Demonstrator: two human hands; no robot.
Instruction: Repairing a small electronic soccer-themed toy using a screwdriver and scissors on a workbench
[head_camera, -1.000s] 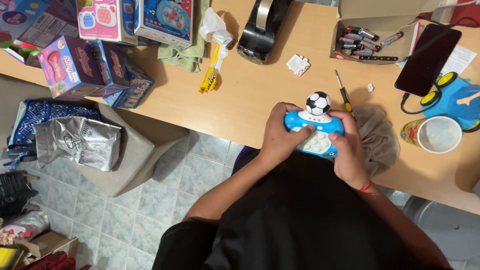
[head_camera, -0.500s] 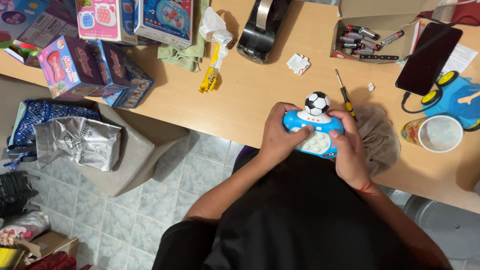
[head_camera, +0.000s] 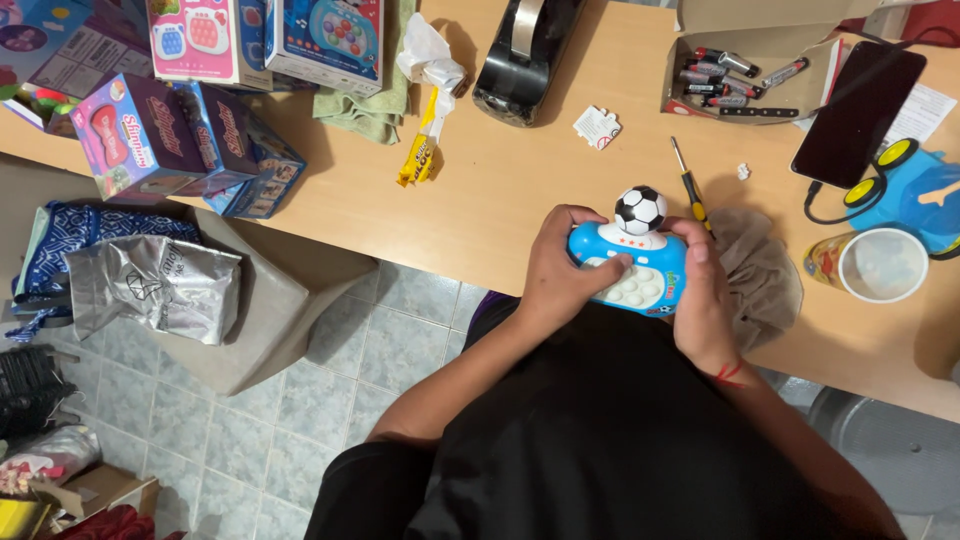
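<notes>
Centrally: blue handheld game toy (head_camera: 630, 272) with a black-and-white football knob on top, held at the near edge of the wooden tabletop (head_camera: 500, 190), partly over the lap. Left hand (head_camera: 560, 270) wrapped round the toy's left end, fingers curled behind, thumb laid across the white button face, seemingly pressing. Right hand (head_camera: 705, 300) clasping the right end, fingers (head_camera: 700, 250) closed together along the side. Two-handed clasp probably to steady the toy while the thumb works the buttons.

Just right of the toy: crumpled brown-grey cloth (head_camera: 760, 280), touching the right hand, perhaps kept near for wiping. Just beyond the toy: small screwdriver (head_camera: 690, 185), yellow-and-black handle, lying flat within reach. Further right of the toy: translucent cup (head_camera: 878, 265), and a blue toy vehicle with yellow wheels (head_camera: 915, 190). Beyond and right of the toy: open cardboard box of batteries (head_camera: 745, 75), with a dark phone (head_camera: 860, 110) beside it, cable attached. Beyond and left of the toy: black tape dispenser (head_camera: 525, 55), small white scrap (head_camera: 597, 127), yellow wrapper (head_camera: 420, 160), green cloth (head_camera: 365, 110). Far left of the toy: stack of coloured toy boxes (head_camera: 190, 130), likely packaging for similar toys. Below the tabletop, left of the toy: silver foil bag (head_camera: 150, 285) on a grey seat, tiled floor (head_camera: 330, 400) beneath.
</notes>
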